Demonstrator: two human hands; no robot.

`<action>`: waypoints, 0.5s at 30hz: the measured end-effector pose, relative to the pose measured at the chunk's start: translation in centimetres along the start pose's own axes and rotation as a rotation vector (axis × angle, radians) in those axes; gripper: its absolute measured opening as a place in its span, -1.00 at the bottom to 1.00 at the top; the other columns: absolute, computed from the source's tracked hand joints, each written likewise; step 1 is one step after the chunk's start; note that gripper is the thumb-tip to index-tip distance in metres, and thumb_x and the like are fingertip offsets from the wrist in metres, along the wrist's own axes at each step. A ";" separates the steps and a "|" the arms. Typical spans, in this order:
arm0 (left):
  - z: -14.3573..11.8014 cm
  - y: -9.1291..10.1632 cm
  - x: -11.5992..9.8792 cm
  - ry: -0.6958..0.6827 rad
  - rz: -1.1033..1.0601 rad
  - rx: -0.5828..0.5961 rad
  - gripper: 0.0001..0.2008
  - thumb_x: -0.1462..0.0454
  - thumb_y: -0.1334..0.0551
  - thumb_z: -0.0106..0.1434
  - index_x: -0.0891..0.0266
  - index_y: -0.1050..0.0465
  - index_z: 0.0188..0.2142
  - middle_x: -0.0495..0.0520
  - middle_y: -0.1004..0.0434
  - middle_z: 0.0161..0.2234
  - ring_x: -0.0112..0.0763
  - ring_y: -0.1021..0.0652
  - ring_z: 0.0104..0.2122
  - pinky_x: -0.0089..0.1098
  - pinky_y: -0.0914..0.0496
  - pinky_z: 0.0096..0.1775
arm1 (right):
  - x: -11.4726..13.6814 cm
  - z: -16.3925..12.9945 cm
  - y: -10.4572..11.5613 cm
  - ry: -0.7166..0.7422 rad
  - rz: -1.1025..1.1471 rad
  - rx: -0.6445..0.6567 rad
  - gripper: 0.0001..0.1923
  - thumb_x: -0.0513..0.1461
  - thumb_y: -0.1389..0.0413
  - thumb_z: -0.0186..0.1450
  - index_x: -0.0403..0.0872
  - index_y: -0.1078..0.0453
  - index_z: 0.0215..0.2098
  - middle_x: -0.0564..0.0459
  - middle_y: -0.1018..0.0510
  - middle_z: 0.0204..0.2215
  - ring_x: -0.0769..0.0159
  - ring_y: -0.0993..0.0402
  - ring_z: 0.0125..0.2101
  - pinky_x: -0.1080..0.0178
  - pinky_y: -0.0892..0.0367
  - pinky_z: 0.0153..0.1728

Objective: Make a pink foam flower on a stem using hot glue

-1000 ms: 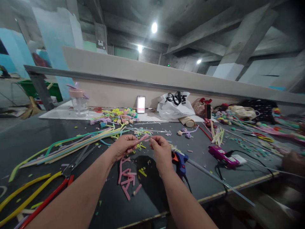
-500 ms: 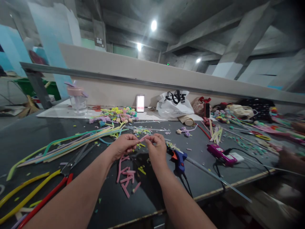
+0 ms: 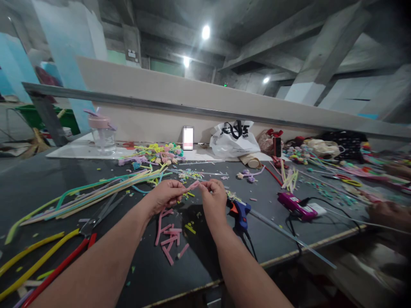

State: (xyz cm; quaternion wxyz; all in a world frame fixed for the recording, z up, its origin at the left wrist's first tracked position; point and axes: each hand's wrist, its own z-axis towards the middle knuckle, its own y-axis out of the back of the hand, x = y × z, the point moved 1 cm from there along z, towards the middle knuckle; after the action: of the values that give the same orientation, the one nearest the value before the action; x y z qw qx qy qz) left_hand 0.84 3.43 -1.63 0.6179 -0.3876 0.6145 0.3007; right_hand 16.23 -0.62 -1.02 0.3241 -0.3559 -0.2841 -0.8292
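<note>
While both hands are pinching a short pink strip [image 3: 193, 185] above the dark table [image 3: 38, 188], left hand [image 3: 166, 196] and right hand [image 3: 213, 199] are closing on its ends. Cut pink pieces [image 3: 169, 239] are lying just below the grip, a blue glue gun [image 3: 240, 212] just right. How the fingertips are meeting the strip is staying hard to make out; the table edge [image 3: 289, 255] is running nearer the body.

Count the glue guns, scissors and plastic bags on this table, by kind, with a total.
Glue guns: 2, a blue glue gun and a magenta glue gun.
Scissors: 2, red-and-yellow-handled scissors and yellow-handled scissors.
White plastic bag: 1.
Total: 5.
</note>
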 end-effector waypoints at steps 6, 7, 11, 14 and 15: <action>0.0 0.0 0.0 0.012 0.002 0.011 -0.74 0.15 -0.30 0.00 0.28 -0.31 -0.54 -0.13 -0.30 -0.71 -0.73 -0.14 -0.81 -0.60 0.11 -0.74 | -0.6 0.1 -0.1 -0.069 0.034 -0.007 -0.86 -0.21 -0.09 0.08 -0.11 -0.42 -0.55 0.07 -0.34 -0.48 0.28 -0.28 -0.38 0.27 -0.20 -0.32; 0.0 0.0 0.1 0.011 0.002 0.012 -0.74 0.15 -0.30 0.00 0.28 -0.31 -0.54 -0.13 -0.30 -0.71 -0.73 -0.14 -0.81 -0.60 0.11 -0.74 | -0.7 0.2 -0.1 -0.075 0.038 -0.004 -0.86 -0.21 -0.09 0.08 -0.11 -0.42 -0.55 0.07 -0.34 -0.48 0.28 -0.28 -0.38 0.27 -0.19 -0.32; 0.0 0.1 0.2 0.009 0.005 0.009 -0.74 0.15 -0.30 -0.01 0.28 -0.31 -0.53 -0.13 -0.29 -0.71 -0.72 -0.13 -0.80 -0.60 0.10 -0.73 | -0.7 0.1 -0.1 -0.078 0.048 0.025 -0.86 -0.20 -0.10 0.07 -0.09 -0.43 -0.57 0.09 -0.34 -0.50 0.29 -0.27 -0.39 0.28 -0.18 -0.33; 0.1 0.1 0.3 0.007 0.011 0.008 -0.75 0.15 -0.30 -0.01 0.29 -0.34 -0.49 -0.14 -0.29 -0.71 -0.72 -0.13 -0.80 -0.59 0.09 -0.72 | -0.5 0.1 0.0 -0.071 0.051 0.040 -0.87 -0.21 -0.11 0.05 -0.09 -0.43 -0.59 0.09 -0.33 -0.50 0.28 -0.26 -0.38 0.29 -0.17 -0.33; 0.1 0.2 0.3 0.006 0.013 0.008 -0.75 0.15 -0.30 -0.01 0.29 -0.35 -0.48 -0.14 -0.28 -0.71 -0.72 -0.13 -0.79 -0.59 0.08 -0.72 | -0.5 0.1 0.1 -0.072 0.052 0.040 -0.88 -0.22 -0.11 0.05 -0.09 -0.42 -0.59 0.08 -0.33 -0.49 0.28 -0.26 -0.38 0.28 -0.17 -0.32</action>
State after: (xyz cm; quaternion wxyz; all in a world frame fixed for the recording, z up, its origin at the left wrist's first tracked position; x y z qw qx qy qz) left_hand 0.78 3.57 -1.92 0.6154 -0.3820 0.6201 0.3013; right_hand 16.61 -0.42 -1.29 0.3422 -0.3859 -0.3029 -0.8014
